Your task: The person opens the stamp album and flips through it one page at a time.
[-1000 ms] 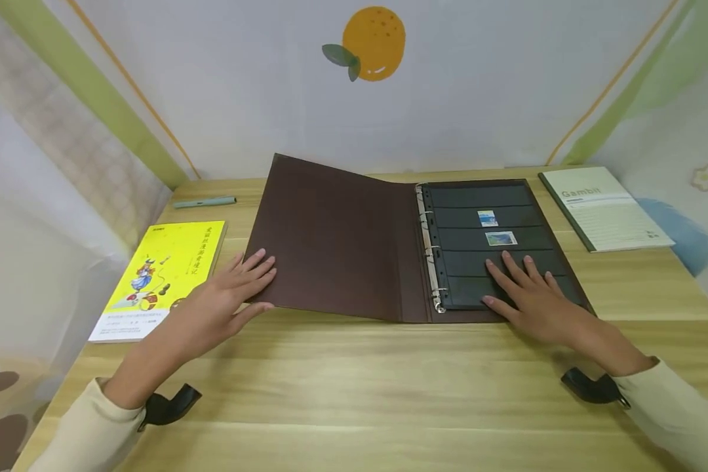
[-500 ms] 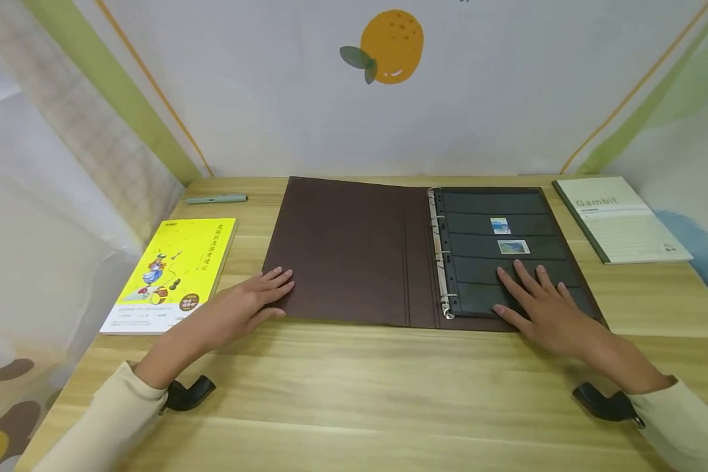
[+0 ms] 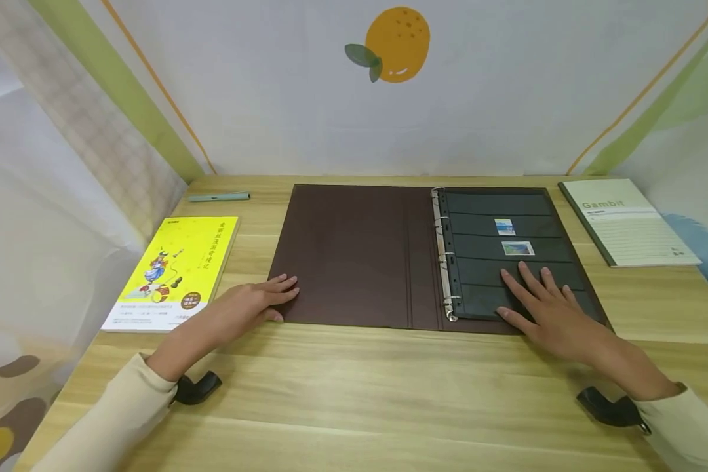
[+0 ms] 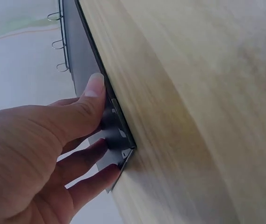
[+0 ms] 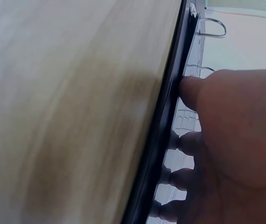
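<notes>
The brown cover, raised a second ago, is now laid flat on the wooden table (image 3: 354,393). One yellow book (image 3: 174,272) lies leftmost. The left hand (image 3: 254,307) is pressed flat, fingers straight, on the open binder (image 3: 354,252). Two rectangular stamps (image 3: 510,237) are sleeved in the glossy black page (image 3: 490,262) under the flat, spread right hand (image 3: 545,308).

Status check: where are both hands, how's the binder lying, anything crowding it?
Left hand flat on the binder cover's near corner. Right hand flat on the stamp page. Binder open, lying flat. Yellow book left, notebook right, both apart.
</notes>
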